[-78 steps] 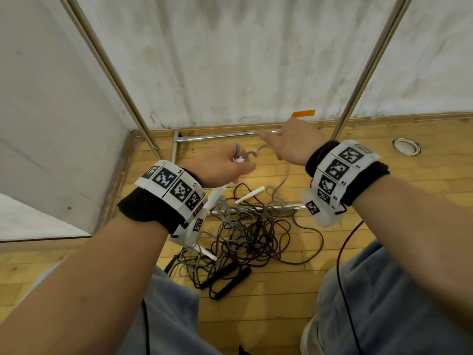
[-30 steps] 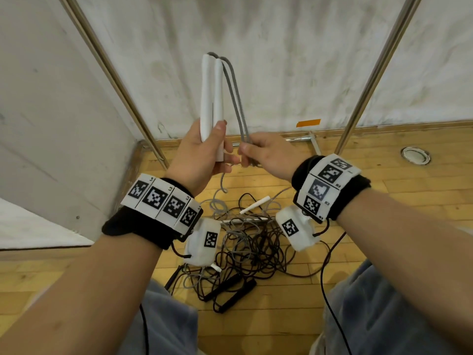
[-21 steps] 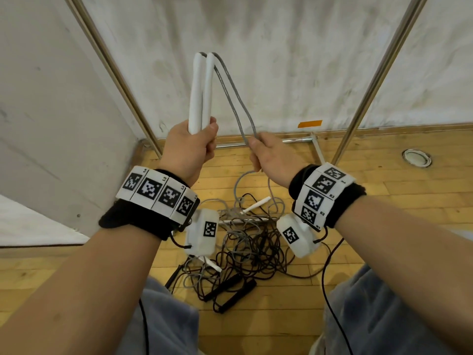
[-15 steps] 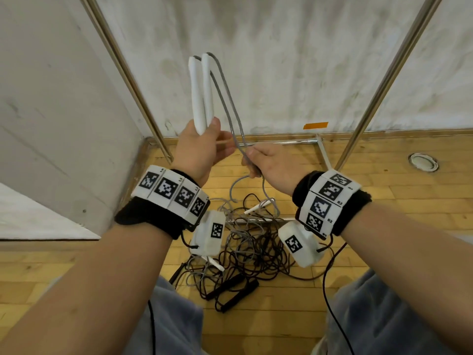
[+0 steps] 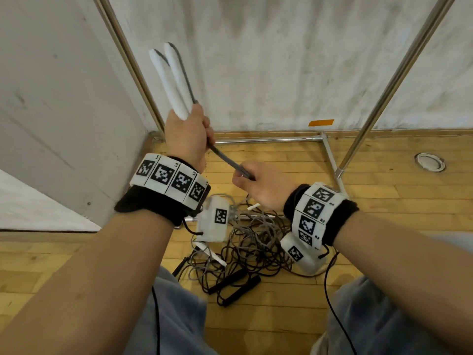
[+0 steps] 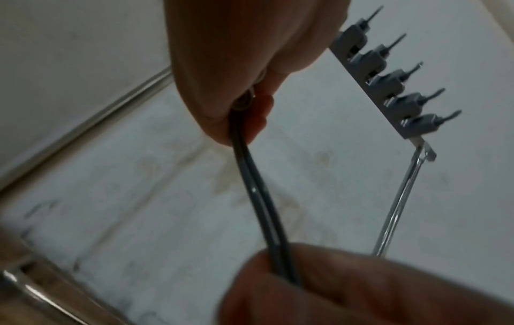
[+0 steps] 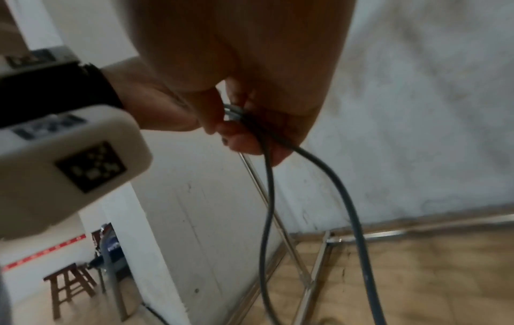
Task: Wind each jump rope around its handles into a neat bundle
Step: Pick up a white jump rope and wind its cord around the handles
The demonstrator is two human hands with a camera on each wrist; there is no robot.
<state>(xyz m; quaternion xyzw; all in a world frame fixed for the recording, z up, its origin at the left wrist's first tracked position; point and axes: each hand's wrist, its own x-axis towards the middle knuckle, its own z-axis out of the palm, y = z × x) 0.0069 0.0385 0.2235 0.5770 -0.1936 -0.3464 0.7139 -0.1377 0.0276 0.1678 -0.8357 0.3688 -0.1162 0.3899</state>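
Your left hand (image 5: 185, 135) is curled tight round the two white handles (image 5: 170, 78), side by side and tilted up toward the wall (image 5: 281, 60). The grey rope (image 5: 225, 160) runs doubled and taut from that fist down to your right hand (image 5: 261, 187), whose fingers (image 7: 236, 136) pinch both strands; below the pinch the strands hang slack.

Below your hands, on the wooden floor (image 5: 384, 206), lies a tangled pile of ropes (image 5: 250, 242), dark and grey, with two black handles (image 5: 235, 283) on its near edge, close to your knees.

A steel frame (image 5: 330, 155) boxes the pile: slanted poles left and right of it, a low bar along the wall's foot behind it. A hook rack (image 6: 389, 88) shows high on the wall. Right of the pile the floor carries only a round fitting (image 5: 430, 162).
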